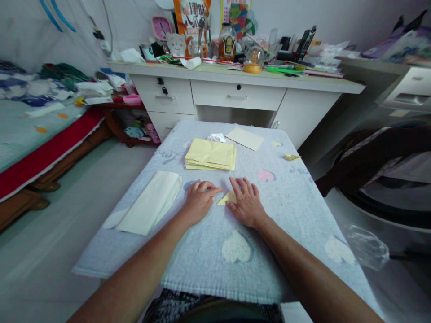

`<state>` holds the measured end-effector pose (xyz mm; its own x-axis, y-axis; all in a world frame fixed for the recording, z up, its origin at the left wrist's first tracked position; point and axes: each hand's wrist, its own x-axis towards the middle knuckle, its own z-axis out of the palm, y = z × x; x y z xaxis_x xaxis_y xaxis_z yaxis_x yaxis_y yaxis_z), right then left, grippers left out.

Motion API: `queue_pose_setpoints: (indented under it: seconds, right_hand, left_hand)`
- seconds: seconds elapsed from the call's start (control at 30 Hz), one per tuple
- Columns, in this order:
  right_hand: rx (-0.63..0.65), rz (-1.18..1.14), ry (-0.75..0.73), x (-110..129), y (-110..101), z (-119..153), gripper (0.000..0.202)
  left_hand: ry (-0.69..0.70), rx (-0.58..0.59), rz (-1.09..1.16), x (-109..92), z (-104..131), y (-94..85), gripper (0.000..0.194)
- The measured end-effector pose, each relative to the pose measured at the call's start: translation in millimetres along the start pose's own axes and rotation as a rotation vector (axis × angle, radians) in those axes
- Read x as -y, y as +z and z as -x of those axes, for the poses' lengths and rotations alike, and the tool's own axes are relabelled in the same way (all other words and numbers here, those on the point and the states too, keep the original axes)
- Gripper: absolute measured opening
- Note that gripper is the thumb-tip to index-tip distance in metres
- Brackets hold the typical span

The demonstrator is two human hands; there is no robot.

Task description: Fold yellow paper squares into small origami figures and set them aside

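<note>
A small folded piece of yellow paper (226, 198) lies on the cloth-covered table, its right part hidden under my right hand (247, 202). That hand rests flat, fingers spread, pressing on the paper. Just left of it is my left hand (201, 199), empty, its index finger stretched toward the paper and the other fingers slightly bent. Beyond both hands sits a stack of creased yellow paper sheets (210, 154). A folded white paper (150, 202) lies to the left of my left hand. Toward the right edge is a small folded yellow paper piece (292, 157).
The table wears a blue cloth (283, 251) with heart prints. Behind the stack are a crumpled white tissue (216, 137) and a pale card (245, 138). A cluttered white desk (235, 94) stands beyond, a bed (43, 134) left, a washing machine (400, 134) right.
</note>
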<state>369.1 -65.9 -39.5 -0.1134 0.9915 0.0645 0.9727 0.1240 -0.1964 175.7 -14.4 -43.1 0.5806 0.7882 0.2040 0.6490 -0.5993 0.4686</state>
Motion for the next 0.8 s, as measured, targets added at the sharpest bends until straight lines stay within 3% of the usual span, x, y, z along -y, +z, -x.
queue_pose_setpoints:
  seconds: [0.23, 0.6, 0.8]
  right_hand:
    - [-0.03, 0.021, -0.004, 0, 2, 1, 0.071]
    - [-0.021, 0.022, -0.001, 2, 0, 1, 0.069]
    - [0.044, -0.001, 0.084, -11, -2, 2, 0.075]
  left_hand:
    - [0.027, -0.008, 0.059, -4, -1, -2.6, 0.01]
    - [-0.106, -0.067, -0.052, -19, -5, 11.4, 0.016]
    - [-0.165, -0.05, -0.074, -20, -7, 13.4, 0.015]
